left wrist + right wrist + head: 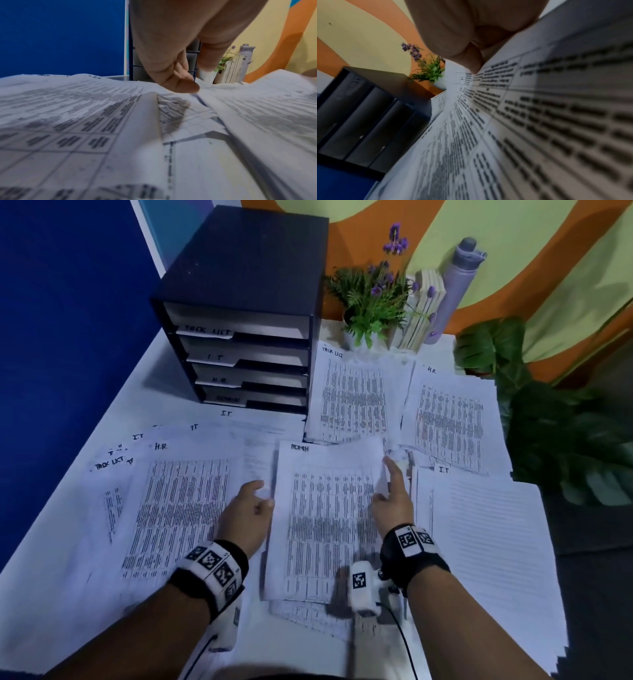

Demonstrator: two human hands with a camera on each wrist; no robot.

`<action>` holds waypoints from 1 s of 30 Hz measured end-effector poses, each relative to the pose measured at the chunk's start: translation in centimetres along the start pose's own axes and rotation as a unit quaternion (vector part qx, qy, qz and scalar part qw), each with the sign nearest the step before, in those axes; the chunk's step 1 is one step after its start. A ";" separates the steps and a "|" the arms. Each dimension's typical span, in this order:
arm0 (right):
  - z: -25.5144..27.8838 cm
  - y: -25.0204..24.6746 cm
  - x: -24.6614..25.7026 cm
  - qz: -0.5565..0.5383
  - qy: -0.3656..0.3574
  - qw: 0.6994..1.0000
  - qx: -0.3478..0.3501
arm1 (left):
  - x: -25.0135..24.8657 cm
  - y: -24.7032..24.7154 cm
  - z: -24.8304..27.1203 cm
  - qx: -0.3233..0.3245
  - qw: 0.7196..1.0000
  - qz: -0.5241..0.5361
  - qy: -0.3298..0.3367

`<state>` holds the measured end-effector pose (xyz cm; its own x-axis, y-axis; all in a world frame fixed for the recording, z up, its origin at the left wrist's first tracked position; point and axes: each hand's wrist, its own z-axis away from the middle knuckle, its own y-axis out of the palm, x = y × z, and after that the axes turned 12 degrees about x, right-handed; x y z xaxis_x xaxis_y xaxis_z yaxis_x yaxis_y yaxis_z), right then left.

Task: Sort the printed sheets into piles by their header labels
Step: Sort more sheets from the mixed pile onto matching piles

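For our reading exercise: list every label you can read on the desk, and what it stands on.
"TASK LIST": top drawer; far pile; left sheet.
"I.T": second drawer; right pile; fanned sheets.
"H.R": far right pile; left pile; third drawer, faint.
"ADMIN": middle sheet; bottom drawer, blurred.
Table print: too blurred.

Sorting printed sheets at a paper-strewn table [41,570].
Right hand [394,501] pinching the ADMIN sheet [325,525] by its right edge; left hand [248,515] beside its left edge, near the H.R. sheet [178,508].
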<state>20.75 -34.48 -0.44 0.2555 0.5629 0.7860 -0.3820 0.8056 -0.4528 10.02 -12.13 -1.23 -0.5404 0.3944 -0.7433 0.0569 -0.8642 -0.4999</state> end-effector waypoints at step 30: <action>3.2 17.3 5.4 0.220 -0.043 0.959 0.176 | 14.9 -10.8 4.7 0.006 0.967 -0.155 -0.201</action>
<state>12.62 -18.05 -2.65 -0.0667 0.8050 0.5895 -0.7154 0.3732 -0.5906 -2.59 1.63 -4.83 -0.8131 0.4839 -0.3235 -0.1694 -0.7285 -0.6638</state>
